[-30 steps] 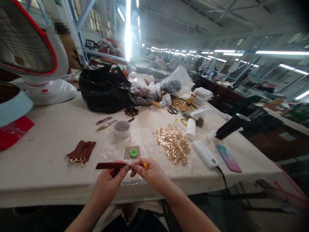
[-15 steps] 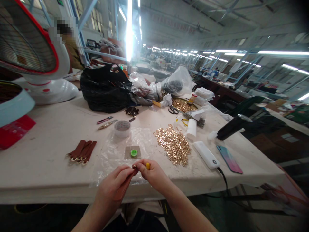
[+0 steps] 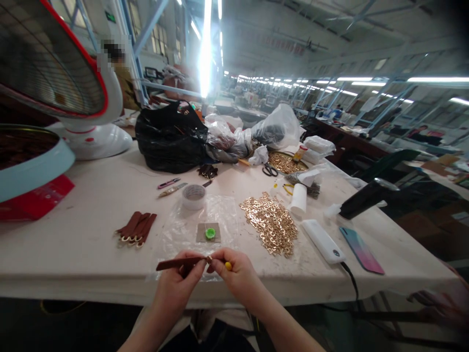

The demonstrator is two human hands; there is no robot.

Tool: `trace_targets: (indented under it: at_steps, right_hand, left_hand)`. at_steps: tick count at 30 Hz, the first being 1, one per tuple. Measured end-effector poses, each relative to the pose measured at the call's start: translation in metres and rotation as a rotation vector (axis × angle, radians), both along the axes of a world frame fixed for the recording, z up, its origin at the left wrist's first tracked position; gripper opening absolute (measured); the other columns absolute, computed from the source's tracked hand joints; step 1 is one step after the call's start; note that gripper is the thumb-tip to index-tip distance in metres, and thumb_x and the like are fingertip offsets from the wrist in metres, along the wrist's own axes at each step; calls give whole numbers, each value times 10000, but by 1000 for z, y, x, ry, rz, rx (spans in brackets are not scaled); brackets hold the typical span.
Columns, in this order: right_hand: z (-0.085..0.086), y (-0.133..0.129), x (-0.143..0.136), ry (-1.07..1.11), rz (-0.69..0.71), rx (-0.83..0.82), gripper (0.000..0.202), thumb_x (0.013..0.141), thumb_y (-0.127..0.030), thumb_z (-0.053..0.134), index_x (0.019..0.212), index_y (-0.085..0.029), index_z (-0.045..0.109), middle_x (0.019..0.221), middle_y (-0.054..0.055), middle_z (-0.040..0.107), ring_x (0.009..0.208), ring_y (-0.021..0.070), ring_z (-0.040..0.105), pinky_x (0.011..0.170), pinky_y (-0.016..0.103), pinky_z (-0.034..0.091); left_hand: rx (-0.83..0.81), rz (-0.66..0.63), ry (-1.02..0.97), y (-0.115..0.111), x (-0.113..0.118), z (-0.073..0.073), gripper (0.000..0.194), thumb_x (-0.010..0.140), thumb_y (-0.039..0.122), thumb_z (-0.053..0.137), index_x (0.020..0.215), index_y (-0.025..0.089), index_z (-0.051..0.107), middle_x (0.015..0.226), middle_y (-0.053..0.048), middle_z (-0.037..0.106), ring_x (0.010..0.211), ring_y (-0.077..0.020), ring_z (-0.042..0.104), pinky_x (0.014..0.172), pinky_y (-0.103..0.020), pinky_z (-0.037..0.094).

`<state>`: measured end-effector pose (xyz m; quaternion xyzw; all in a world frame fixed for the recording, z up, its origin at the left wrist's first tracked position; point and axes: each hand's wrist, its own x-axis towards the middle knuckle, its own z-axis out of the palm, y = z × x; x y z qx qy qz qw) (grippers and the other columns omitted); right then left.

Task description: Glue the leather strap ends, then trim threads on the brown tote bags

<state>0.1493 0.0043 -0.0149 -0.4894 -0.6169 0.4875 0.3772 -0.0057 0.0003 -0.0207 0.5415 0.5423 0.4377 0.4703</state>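
One tape roll (image 3: 194, 198) beyond the left hand (image 3: 181, 282)

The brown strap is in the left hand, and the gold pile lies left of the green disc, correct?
Not quite: the head view shows the gold pile lying right of the green disc. The brown strap is in the left hand, as you say.

Open room runs along the front edge of the tabletop (image 3: 84, 252), before the brown straps (image 3: 137, 229); rightward, gold rings (image 3: 271, 222), a white device (image 3: 322, 241) and a phone (image 3: 361, 249) obstruct; a black bag (image 3: 170, 139) blocks the back.
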Motion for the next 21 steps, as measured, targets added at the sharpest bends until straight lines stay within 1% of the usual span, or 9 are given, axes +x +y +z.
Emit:
trace_targets:
  at_steps: [2, 4, 6, 10, 12, 14, 16, 19, 21]
  right_hand:
    - [0, -1, 0, -23, 23, 9, 157, 824, -281, 518, 766, -165, 607, 685, 20, 634, 648, 136, 559, 613, 241, 417]
    - [-2, -2, 0, -60, 49, 36, 161, 837, -286, 488, 759, -170, 568, 670, 13, 600, 633, 133, 532, 587, 235, 395]
    - [-4, -4, 1, -103, 76, 69, 161, 852, -287, 457, 764, -176, 534, 669, 5, 568, 630, 131, 505, 577, 233, 376]
    - [-7, -5, 1, -163, 139, 109, 176, 874, -296, 412, 778, -181, 505, 691, 2, 540, 647, 130, 480, 582, 229, 360]
    - [-7, -5, -1, -171, 141, 115, 197, 880, -309, 393, 768, -184, 495, 680, -3, 525, 637, 127, 469, 573, 223, 355]
    - [-7, -4, -2, -171, 120, 127, 212, 881, -320, 376, 755, -188, 485, 664, -6, 519, 622, 126, 467, 563, 220, 352]
    - [-11, -3, -4, -183, 104, 155, 223, 874, -332, 367, 749, -192, 488, 657, -4, 529, 612, 129, 476, 562, 223, 355]
    - [-27, -2, -7, -225, 81, 177, 231, 849, -354, 383, 754, -196, 523, 642, 4, 559, 585, 138, 494, 557, 230, 364]
    - [-42, -1, -12, -258, 24, 151, 227, 833, -355, 408, 752, -203, 555, 634, 9, 588, 573, 145, 514, 546, 231, 365]
  left_hand:
    - [-11, 23, -30, -3, 3, 3, 192, 739, 355, 590, 718, 165, 593, 625, -7, 613, 616, -160, 564, 577, -263, 444]
    - [-25, 18, -49, -5, 5, 7, 188, 737, 349, 589, 703, 165, 584, 614, 0, 585, 605, -149, 537, 569, -259, 421]
    - [-55, -22, -82, -5, 5, 9, 186, 724, 345, 597, 693, 163, 577, 614, 6, 564, 605, -142, 519, 576, -257, 410]
    - [-168, -88, -150, -2, 0, 14, 179, 667, 319, 637, 660, 158, 557, 611, 18, 535, 621, -134, 496, 590, -245, 390]
    - [-190, -118, -182, -1, -2, 14, 197, 667, 335, 645, 670, 160, 555, 621, 18, 535, 635, -135, 493, 603, -244, 383]
    - [-182, -119, -211, -1, -2, 13, 237, 701, 393, 625, 702, 164, 560, 625, 20, 524, 630, -132, 479, 604, -245, 374]
    - [-175, -92, -233, -2, -2, 8, 296, 727, 462, 600, 713, 171, 551, 608, 30, 492, 601, -124, 454, 587, -243, 359]
    - [-128, -41, -256, -4, 1, -2, 390, 681, 555, 623, 671, 176, 529, 579, 37, 460, 569, -114, 434, 563, -238, 334]
    - [-106, -35, -285, -5, 3, -9, 436, 645, 601, 636, 661, 178, 530, 571, 27, 485, 560, -114, 443, 550, -235, 321]
